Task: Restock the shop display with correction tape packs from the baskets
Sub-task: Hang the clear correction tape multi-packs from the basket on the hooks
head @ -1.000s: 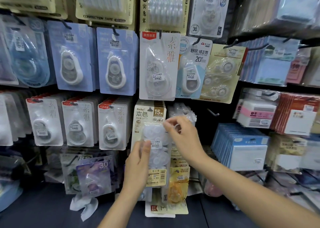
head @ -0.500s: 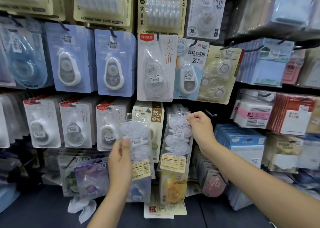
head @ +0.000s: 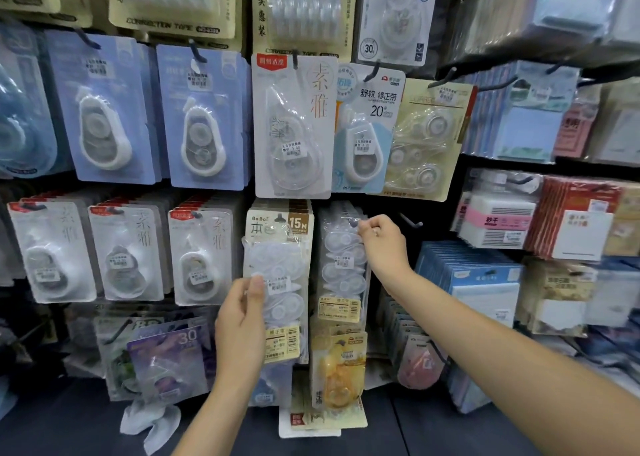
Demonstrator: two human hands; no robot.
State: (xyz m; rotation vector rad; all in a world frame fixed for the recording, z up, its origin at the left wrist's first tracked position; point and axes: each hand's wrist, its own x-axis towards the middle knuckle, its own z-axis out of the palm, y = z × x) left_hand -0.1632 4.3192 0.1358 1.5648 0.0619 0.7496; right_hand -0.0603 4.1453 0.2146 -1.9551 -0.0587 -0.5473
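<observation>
Two clear correction tape packs, one (head: 282,303) gripped by left hand (head: 240,320), one (head: 341,268) pinched by right hand (head: 384,244)

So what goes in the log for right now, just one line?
left hand: holds clear pack | right hand: pinches hung pack at hook

Blue sticky-note pads (head: 526,133) hang on hooks at upper right. Below them sit a pink-banded white pack (head: 498,218) and red-edged card packs (head: 581,220). Blue-topped packets (head: 478,279) stand in a row beneath. Crumpled white plastic (head: 152,421) lies at lower left.
</observation>
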